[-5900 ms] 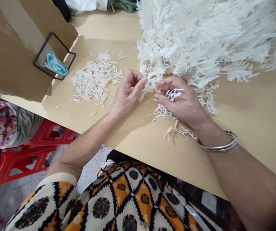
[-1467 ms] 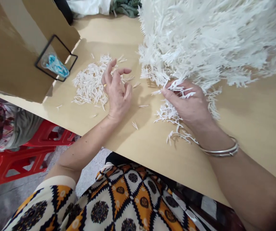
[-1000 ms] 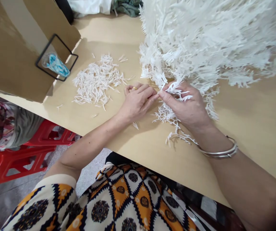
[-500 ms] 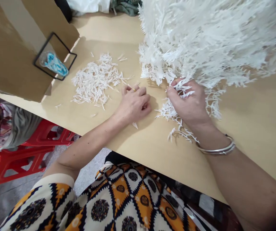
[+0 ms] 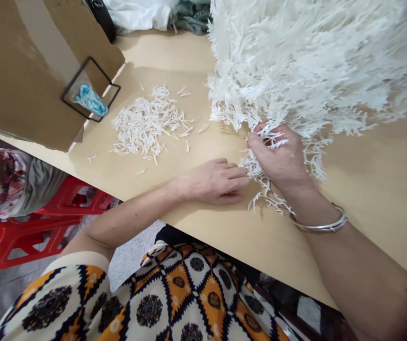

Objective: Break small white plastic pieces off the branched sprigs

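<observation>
at left on the table (image 5: 175,57) lie small white pieces (image 5: 146,124); your left hand (image 5: 219,182) is palm-down, whether gripping i cannot tell; your right hand (image 5: 281,156) pinches white sprigs (image 5: 269,131) beside the white heap (image 5: 306,61) at far right.

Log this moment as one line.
right hand: pinching white sprigs | left hand: palm down, grip hidden, near white branches | large white heap: beyond right hand | small pile: leftward
</observation>
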Demonstrator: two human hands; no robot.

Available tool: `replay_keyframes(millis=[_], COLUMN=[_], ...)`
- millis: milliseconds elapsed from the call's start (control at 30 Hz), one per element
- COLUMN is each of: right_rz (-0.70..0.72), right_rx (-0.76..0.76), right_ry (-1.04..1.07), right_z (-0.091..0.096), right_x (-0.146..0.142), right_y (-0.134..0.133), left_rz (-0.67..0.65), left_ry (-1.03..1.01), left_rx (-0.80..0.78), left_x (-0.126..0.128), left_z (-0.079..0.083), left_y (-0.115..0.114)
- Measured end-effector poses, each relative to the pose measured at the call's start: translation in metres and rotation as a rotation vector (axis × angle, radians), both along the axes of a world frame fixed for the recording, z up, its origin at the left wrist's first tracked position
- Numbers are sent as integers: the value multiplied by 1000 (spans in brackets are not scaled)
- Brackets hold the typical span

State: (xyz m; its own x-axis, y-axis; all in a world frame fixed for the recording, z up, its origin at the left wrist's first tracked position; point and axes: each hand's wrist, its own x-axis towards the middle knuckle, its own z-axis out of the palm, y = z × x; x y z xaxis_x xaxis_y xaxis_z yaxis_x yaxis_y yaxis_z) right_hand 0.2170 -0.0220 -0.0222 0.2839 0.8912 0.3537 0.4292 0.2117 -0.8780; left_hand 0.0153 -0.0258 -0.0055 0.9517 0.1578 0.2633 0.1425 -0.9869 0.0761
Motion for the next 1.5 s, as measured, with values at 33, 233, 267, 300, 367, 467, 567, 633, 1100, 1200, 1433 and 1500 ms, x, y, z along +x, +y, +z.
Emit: replay_keyframes(millis=[33, 233, 267, 300, 367, 467, 567, 633, 1100, 1200, 1433, 1500], right_rz=[4, 25, 33, 44, 59, 70, 95, 150, 469, 436, 442, 459], right_rx=[-11, -14, -9, -6, 5, 17, -5, -35, -97, -147, -108, -118], right_ry=[0, -10, -6, -2, 8, 28, 90, 121, -24, 13, -8, -18], right_z=[-1, -5, -6, -7, -9, -10, -7, -2, 21, 20, 20, 22], right_x=[1, 2, 2, 2, 1, 2, 2, 2, 7, 7, 5, 4], right_y=[0, 1, 1, 2, 3, 6, 6, 4, -9, -9, -10, -11], left_rz=[37, 554, 635, 696, 764, 827, 939, 987, 378, 438, 423, 439], left_ry=[-5, -14, -29, -42, -48, -17, 4, -48, -486, -531, -600, -630], left_rx=[21, 42, 43, 43, 48, 98, 155, 147, -644, -637, -714, -715], left_x=[0, -6, -8, -9, -12, -21, -38, -47, -8, -11, -13, -13], left_z=[-3, -4, -3, -2, 0, -1, -1, 1, 5, 3, 7, 4], left_y=[1, 20, 22, 25, 31, 51, 83, 99, 26, 30, 30, 32])
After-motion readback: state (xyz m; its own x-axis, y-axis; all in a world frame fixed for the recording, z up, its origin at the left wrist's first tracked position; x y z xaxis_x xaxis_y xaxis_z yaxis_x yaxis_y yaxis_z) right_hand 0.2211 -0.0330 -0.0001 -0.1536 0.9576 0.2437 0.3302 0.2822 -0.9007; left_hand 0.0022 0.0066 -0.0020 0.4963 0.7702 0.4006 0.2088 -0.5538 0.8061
